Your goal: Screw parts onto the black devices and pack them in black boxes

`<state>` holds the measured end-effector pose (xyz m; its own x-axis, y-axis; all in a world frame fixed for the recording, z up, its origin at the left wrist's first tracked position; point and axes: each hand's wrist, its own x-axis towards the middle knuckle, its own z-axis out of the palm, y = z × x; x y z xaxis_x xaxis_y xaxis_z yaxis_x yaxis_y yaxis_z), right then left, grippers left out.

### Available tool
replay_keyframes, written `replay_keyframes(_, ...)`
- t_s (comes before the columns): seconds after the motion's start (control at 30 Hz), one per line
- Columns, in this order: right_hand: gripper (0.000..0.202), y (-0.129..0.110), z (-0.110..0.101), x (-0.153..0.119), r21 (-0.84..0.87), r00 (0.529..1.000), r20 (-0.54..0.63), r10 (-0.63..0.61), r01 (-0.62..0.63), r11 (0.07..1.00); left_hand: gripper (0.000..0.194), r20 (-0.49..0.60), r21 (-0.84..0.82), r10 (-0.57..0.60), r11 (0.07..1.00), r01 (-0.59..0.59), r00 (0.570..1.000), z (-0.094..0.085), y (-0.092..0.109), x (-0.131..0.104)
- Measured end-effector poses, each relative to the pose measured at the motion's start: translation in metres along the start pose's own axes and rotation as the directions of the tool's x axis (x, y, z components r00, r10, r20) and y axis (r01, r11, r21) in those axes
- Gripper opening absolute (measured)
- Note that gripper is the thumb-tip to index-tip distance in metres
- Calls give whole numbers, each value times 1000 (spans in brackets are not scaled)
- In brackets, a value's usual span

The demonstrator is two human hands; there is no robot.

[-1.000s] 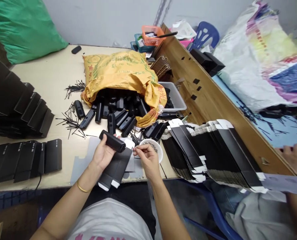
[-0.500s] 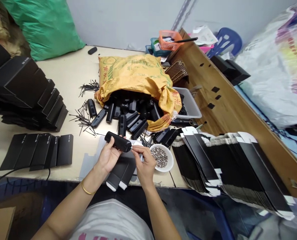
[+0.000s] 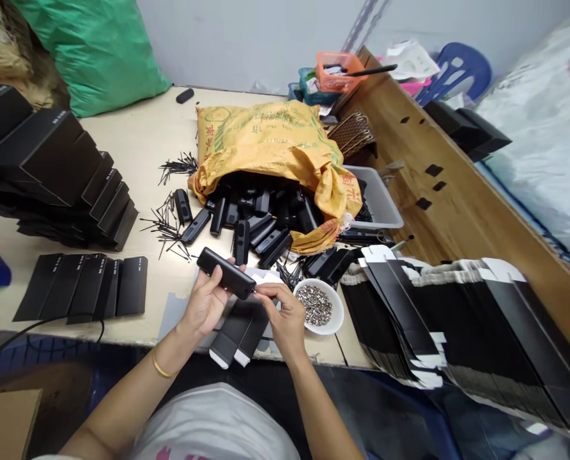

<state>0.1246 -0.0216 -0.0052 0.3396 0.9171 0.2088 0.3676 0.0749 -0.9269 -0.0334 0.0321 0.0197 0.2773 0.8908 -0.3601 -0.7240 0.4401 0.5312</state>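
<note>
My left hand (image 3: 206,299) is wrapped round a smooth, black, oblong plastic device (image 3: 225,273), tilted down toward the right. At its lower right end, the fingertips of my right hand (image 3: 285,313) pinch a tiny metal piece (image 3: 255,291), mostly hidden by the fingers. Right beside that hand stands a white bowl (image 3: 337,314) filled with small shiny metal parts (image 3: 314,304). Below both hands, folded black boxes (image 3: 241,329) with white flaps lie on grey sheets at the table's edge.
A yellow woven sack (image 3: 270,131) spills black devices (image 3: 266,236) onto the table. Thin black sticks (image 3: 167,223) lie left of it. Black boxes are stacked (image 3: 50,166) at left; flat cartons (image 3: 462,319) stand at right by a wooden board (image 3: 448,191).
The device has rolled a little in my left hand, showing a different face. My right fingertips stay at its end. The whole view has shifted slightly.
</note>
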Motion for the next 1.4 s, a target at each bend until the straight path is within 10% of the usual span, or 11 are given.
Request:
replay_keyframes(0.2, 17, 9, -25, 8, -273, 999, 33, -25, 33, 961, 34, 84, 430, 154, 885, -176, 984, -35, 1, 5)
replay_keyframes(0.47, 23, 30, -33, 19, -718, 903, 429, 20, 328, 614, 46, -33, 223, 75, 973, -66, 997, -29, 9, 34)
replay_keyframes(0.67, 11, 58, -88, 20, -818, 929, 300, 217, 134, 559, 48, -35, 262, 68, 963, -57, 997, -25, 10, 43)
replay_keyframes(0.93, 17, 81, -95, 6, -741, 954, 246, 169, 72, 668, 38, -103, 551, 193, 828, -105, 976, -32, 1, 60)
replay_keyframes(1.1, 22, 54, -74, 7, -659, 989, 143, 42, 63, 750, 42, -80, 605, 130, 794, -56, 988, -31, -2, 62)
replay_keyframes(1.4, 48, 14, 19, 37, 24, 914, 386, 123, -144, 989, 34, 160, 659, 140, 722, -212, 977, -7, -11, 41)
